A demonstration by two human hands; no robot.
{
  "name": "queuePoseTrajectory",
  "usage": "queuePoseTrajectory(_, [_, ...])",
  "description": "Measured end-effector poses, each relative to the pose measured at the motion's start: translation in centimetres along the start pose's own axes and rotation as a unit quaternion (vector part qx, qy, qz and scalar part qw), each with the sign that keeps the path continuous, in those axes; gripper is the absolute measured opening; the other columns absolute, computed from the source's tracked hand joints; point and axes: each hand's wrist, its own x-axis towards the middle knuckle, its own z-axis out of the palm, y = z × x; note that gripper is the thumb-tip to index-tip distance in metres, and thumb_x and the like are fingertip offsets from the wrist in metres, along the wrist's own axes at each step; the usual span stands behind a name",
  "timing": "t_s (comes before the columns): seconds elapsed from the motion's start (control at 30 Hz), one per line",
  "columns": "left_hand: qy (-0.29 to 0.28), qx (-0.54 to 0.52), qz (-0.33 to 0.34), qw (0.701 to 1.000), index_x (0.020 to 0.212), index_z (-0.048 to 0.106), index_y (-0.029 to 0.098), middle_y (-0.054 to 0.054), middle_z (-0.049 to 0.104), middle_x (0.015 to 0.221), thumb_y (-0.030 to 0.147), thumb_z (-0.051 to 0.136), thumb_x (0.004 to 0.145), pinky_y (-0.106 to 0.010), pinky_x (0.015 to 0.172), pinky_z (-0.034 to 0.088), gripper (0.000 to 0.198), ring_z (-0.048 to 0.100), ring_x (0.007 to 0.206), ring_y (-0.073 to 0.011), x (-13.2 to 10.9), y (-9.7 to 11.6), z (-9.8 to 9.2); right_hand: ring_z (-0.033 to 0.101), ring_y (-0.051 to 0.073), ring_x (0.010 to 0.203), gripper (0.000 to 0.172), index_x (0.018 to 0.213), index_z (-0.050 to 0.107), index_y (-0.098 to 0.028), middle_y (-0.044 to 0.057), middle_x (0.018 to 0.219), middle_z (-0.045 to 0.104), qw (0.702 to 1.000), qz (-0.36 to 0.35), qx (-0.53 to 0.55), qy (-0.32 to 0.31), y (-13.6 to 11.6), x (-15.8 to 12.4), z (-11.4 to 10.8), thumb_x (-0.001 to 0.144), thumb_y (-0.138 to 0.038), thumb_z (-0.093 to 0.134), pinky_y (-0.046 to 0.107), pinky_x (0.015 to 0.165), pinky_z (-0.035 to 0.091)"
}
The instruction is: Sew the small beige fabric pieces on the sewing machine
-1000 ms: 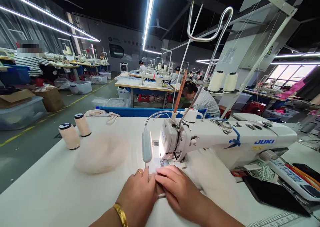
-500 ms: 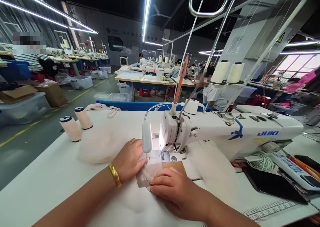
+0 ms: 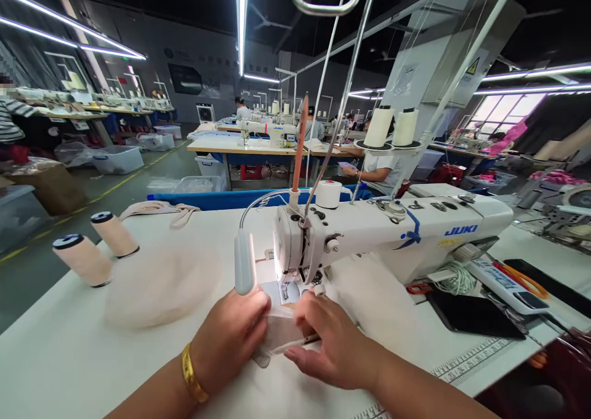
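My left hand (image 3: 233,336), with a gold bangle on its wrist, grips the left side of a small sheer beige fabric piece (image 3: 281,333) in front of the needle of a white JUKI sewing machine (image 3: 392,237). My right hand (image 3: 335,342) presses the same piece from the right, fingers curled on it, with a thin pale strip under the thumb. The machine's small lamp (image 3: 244,270) hangs just above my left hand.
Two beige thread cones (image 3: 99,250) lie at the left of the white table (image 3: 64,357), beside a heap of pale fabric (image 3: 154,287). A dark phone (image 3: 468,313) and a control box (image 3: 505,283) lie to the right. Other people sit at sewing stations behind.
The view has shifted left. My left hand came back from the pale heap to the fabric piece, and both hands have moved the piece closer to the needle.
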Motion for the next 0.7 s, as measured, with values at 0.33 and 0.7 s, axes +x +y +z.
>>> queuePoseTrajectory(0.33, [0.14,0.024,0.063,0.988,0.104,0.061,0.023,-0.007,0.072,0.11,0.009,0.05,0.098,-0.03,0.081,0.054,0.019,0.071,0.096,-0.0191,-0.2,1.4,0.2,0.051,0.018,0.073,0.012,0.089,0.05,-0.024,-0.001,0.078,0.059,0.997,0.04,0.022,0.06,-0.1,0.7,0.5,0.101,-0.023,0.05,0.03,0.07,0.039])
queuePoseTrajectory(0.7, [0.145,0.016,0.092,0.985,0.128,0.068,0.025,-0.01,0.068,0.125,0.003,0.053,0.094,-0.036,0.097,0.053,0.043,0.067,0.112,-0.0223,-0.4,2.1,0.5,0.047,0.018,0.071,0.022,0.083,0.042,-0.024,-0.001,0.078,0.057,0.995,-0.029,-0.043,0.08,-0.3,0.6,0.9,0.106,-0.026,0.044,0.031,0.066,0.037])
